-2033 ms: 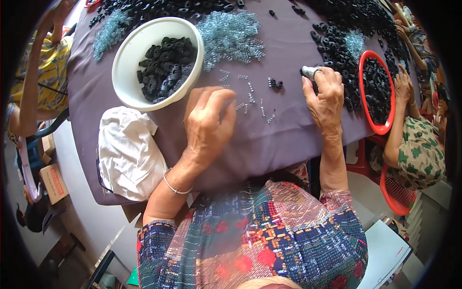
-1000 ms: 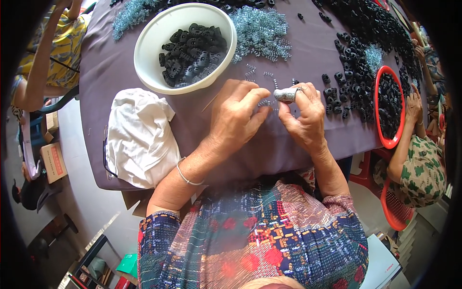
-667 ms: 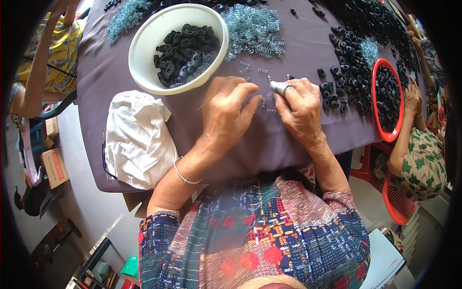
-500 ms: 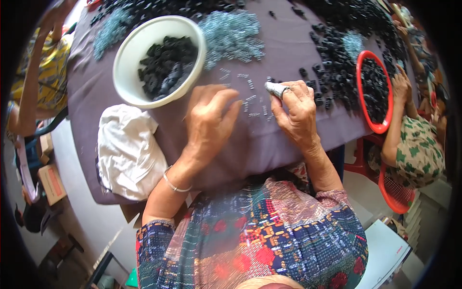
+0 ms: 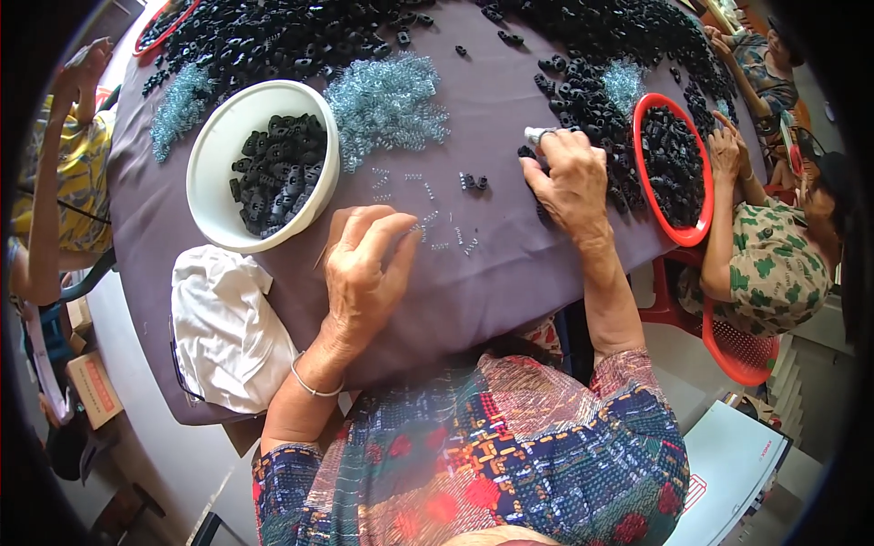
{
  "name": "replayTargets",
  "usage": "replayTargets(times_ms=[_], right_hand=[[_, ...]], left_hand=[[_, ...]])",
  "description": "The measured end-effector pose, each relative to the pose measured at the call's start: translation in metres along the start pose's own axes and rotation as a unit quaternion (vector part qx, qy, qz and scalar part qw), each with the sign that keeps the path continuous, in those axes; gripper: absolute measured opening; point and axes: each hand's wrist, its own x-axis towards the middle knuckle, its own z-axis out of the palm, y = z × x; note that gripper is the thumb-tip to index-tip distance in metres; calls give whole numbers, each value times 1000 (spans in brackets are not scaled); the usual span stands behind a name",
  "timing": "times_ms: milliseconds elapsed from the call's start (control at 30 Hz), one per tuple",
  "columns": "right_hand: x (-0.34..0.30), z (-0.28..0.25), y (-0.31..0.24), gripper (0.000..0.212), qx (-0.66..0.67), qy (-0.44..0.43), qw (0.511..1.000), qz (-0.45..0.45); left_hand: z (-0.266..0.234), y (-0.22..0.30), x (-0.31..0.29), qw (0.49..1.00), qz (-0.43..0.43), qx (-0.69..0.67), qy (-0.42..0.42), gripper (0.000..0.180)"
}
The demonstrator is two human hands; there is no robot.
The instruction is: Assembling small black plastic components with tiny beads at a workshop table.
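Observation:
My left hand (image 5: 367,271) hovers over the cloth beside a few scattered small metal springs (image 5: 440,244), its thumb apart from its curled fingers. A thin sliver shows by the outer fingers; I cannot make out what it is. At the near edge of the pile of black plastic parts (image 5: 583,100), my right hand (image 5: 575,182) pinches a small black plastic part (image 5: 526,152) between thumb and wrapped index finger. Between the hands lies a pair of black parts (image 5: 474,182). Other loose springs (image 5: 382,185) lie near the bowl.
A white bowl (image 5: 202,187) of black parts stands at left, near a heap of springs (image 5: 387,109). White cloth (image 5: 228,328) lies at the table's left edge. A red-rimmed basket (image 5: 699,227) holds more parts. People sit at both sides, one in a leaf-patterned shirt (image 5: 774,241).
The view has shifted, so the table appears lower and further left. My right hand has moved away and right to the black pile. The left hand stays over about the same spot.

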Motion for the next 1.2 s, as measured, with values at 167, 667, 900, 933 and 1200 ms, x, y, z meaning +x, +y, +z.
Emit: replayTargets(times_ms=[167, 667, 900, 933, 1200], right_hand=[[5, 11, 0, 23, 18, -13, 1000, -18], [-18, -36, -82, 39, 274, 80, 933, -219], [-42, -12, -105, 41, 269, 159, 937, -154], [-46, -12, -112, 44, 271, 151, 942, -130], [-58, -15, -75, 23, 245, 110, 952, -145]], left_hand=[[-2, 1, -1, 1000, -3, -7, -1, 22], [-16, 12, 0, 847, -301, -418, -131, 30], [-13, 6, 0, 790, -331, -493, -154, 22], [-13, 6, -2, 800, -343, -467, -156, 21], [-16, 6, 2, 812, -334, -466, -111, 14]])
